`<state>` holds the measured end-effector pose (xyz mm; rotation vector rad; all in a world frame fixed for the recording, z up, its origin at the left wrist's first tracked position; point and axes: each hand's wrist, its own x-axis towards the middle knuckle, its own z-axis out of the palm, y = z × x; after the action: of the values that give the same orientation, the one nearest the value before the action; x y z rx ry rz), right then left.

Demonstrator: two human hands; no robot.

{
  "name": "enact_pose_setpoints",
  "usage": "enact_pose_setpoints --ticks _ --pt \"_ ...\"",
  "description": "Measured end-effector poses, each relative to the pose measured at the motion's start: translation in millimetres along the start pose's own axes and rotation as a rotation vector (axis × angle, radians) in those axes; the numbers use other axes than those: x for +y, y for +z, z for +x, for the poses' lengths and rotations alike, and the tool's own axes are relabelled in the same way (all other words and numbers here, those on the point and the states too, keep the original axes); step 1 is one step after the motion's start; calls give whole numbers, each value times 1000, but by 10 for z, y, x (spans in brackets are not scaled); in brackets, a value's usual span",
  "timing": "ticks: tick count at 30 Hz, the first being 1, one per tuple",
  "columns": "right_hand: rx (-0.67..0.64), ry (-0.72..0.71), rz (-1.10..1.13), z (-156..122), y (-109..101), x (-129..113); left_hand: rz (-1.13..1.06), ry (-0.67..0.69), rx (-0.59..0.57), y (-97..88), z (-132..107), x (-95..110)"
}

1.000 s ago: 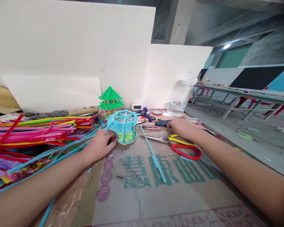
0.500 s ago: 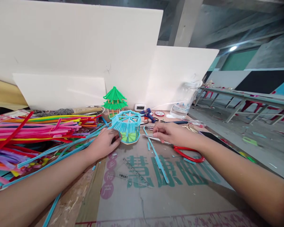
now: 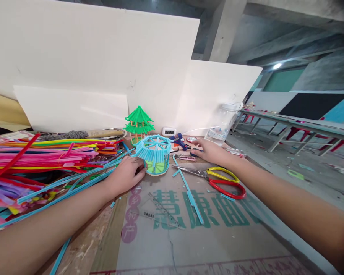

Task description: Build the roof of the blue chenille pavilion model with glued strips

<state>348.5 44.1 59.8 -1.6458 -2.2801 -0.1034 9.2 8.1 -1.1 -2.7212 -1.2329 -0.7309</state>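
Observation:
My left hand (image 3: 126,176) rests at the base of a light blue pavilion model (image 3: 154,152) made of straws, fingers curled against its lower left side. My right hand (image 3: 211,150) reaches out past the model toward the back of the table, fingers stretched and apart, holding nothing. It hovers near a blue glue gun (image 3: 180,141) and small blue clippers (image 3: 195,153). Scissors with red and yellow handles (image 3: 218,178) lie just in front of my right hand. A cut blue straw (image 3: 189,191) lies on the cardboard.
A big heap of coloured straws (image 3: 46,160) fills the left side. A green pavilion model (image 3: 139,123), a small white clock (image 3: 169,131) and a clear plastic jar (image 3: 225,122) stand at the back against white boards. A clear ruler (image 3: 163,210) lies on the printed cardboard (image 3: 206,236).
My right hand left the spot near the scissors' blades and moved back and right toward the glue gun, uncovering the scissors. My left hand stayed on the blue model.

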Motion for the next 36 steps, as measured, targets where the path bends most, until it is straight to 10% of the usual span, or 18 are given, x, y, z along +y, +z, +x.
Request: enact_pose_setpoints --ticks 13,22,29,36 --pt "-64 217 307 741 511 -115 -17 5 -8 2 -1 -27" --pt "29 244 559 436 -41 -14 0 18 -13 -5 0 -14" --pt "76 33 921 -39 -277 -383 4 8 -16 -13 -3 -8" --pt "30 -53 585 -429 -387 -649 0 12 -13 -24 2 2"
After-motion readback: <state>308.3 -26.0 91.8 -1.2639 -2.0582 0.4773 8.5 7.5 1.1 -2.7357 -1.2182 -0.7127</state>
